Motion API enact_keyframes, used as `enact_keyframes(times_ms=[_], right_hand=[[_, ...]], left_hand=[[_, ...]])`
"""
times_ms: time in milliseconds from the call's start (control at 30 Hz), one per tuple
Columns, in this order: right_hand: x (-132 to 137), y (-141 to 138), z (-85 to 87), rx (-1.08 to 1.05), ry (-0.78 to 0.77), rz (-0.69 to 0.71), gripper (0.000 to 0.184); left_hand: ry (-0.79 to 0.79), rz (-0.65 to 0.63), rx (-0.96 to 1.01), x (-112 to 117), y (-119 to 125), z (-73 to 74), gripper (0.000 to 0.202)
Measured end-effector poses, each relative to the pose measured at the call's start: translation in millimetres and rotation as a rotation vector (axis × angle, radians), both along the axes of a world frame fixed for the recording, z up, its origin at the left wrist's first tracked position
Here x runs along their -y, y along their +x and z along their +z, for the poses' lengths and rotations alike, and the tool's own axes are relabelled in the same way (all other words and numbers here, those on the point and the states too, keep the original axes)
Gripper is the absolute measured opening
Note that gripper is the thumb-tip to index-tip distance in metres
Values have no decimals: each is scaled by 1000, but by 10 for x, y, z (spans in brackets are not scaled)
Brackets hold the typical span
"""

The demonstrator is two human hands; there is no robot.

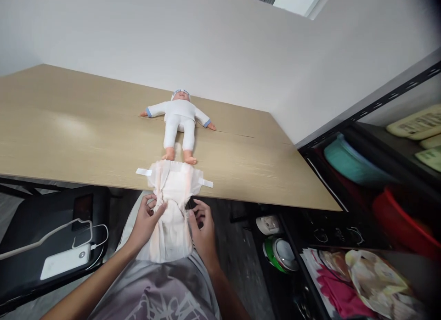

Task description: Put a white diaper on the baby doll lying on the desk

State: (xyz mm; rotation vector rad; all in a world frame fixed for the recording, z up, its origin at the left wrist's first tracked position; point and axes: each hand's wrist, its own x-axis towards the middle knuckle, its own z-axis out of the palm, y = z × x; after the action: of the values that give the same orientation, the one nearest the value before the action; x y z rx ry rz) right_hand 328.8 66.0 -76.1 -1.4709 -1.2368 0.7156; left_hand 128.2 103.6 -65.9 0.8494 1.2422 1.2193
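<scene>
A baby doll (179,122) in a white suit lies face up on the wooden table (69,136), feet toward me. Just below its feet a white diaper (174,191) is spread half on the table edge, its tabs out to both sides, the lower half hanging toward my lap. My left hand (146,219) pinches the diaper's left edge at the gathered middle. On the opposite edge my right hand (203,223) grips the diaper with curled fingers.
A black chair or case at the lower left carries a white power bank (65,261) with white cables. A black shelf unit (372,173) on the right holds teal and red containers, bags and papers. A green and white appliance (279,253) sits on the floor.
</scene>
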Motion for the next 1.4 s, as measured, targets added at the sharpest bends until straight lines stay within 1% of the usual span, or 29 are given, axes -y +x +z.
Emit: enact_keyframes(times_ms=[67, 100, 167, 200, 267, 300, 367, 433, 500, 567, 600, 633, 667, 700, 733, 767, 800, 833, 900, 967, 1033, 1067, 1100, 1133, 1200, 1300, 1333, 1400], right_hand=[[49, 4, 91, 146, 108, -61, 37], [38, -6, 162, 212, 160, -56, 33], [-71, -54, 327, 326, 235, 30, 30], [-169, -91, 408, 381, 253, 95, 33], [-435, -180, 536, 489, 251, 230, 45], [-590, -228, 573, 543, 237, 289, 53], [-903, -315, 583, 645, 190, 378, 67], [-1166, -376, 522, 726, 114, 423, 75], [-1333, -401, 428, 783, 50, 440, 76], [-1402, -398, 347, 821, 30, 450, 74], [-1409, -391, 322, 834, 34, 453, 73], [-1404, -384, 307, 843, 42, 455, 73], [-1394, -379, 302, 849, 48, 454, 73], [-1382, -376, 304, 853, 52, 451, 73], [-1370, -376, 312, 857, 54, 446, 73], [-1361, -379, 323, 860, 57, 442, 72], [-1354, -383, 334, 863, 58, 438, 72], [-1349, -388, 346, 866, 59, 435, 72], [-1344, -395, 363, 866, 59, 433, 73], [-1339, -399, 375, 854, 58, 436, 72], [-1332, -399, 381, 840, 58, 440, 72], [-1328, -397, 384, 834, 57, 439, 72], [-1324, -394, 387, 830, 57, 437, 73], [-1320, -390, 390, 825, 56, 437, 73], [-1317, -376, 400, 808, 58, 446, 74], [-1333, -341, 415, 770, 59, 478, 73], [-1349, -326, 418, 758, 56, 487, 73], [-1407, -295, 419, 743, 46, 501, 72]], left_hand=[[-15, -10, -6, 27, 6, -16, 70], [-18, -20, -2, 31, 13, -18, 71], [-12, -39, 21, 23, 32, -19, 74], [-3, -47, 37, 15, 40, -17, 75], [27, -60, 59, 7, 46, -8, 75], [51, -61, 47, 14, 38, 0, 75], [118, -55, -68, 55, -7, 22, 71], [210, -51, -259, 119, -99, 52, 63], [314, -79, -427, 154, -228, 97, 55], [422, -111, -568, 81, -376, 165, 44], [481, -121, -645, -20, -449, 211, 36], [548, -119, -725, -171, -516, 265, 28], [621, -113, -807, -371, -572, 326, 21], [700, -112, -879, -615, -613, 395, 19], [782, -108, -944, -892, -637, 468, 21], [843, -129, -1016, -1189, -641, 544, 26], [889, -178, -1098, -1488, -625, 620, 33], [926, -259, -1174, -1777, -591, 692, 41], [1026, -506, -1300, -2274, -478, 813, 65], [1117, -781, -1391, -2630, -330, 887, 94], [1161, -1011, -1428, -2853, -181, 912, 115], [1166, -1090, -1424, -2926, -116, 909, 119], [1169, -1144, -1410, -2978, -62, 899, 120], [1175, -1173, -1391, -3013, -19, 885, 116], [1197, -1168, -1356, -3046, 35, 861, 96], [1231, -1090, -1294, -3049, 67, 881, 56], [1236, -1066, -1256, -3052, 74, 916, 49], [1236, -1040, -1142, -3078, 91, 1041, 48]])
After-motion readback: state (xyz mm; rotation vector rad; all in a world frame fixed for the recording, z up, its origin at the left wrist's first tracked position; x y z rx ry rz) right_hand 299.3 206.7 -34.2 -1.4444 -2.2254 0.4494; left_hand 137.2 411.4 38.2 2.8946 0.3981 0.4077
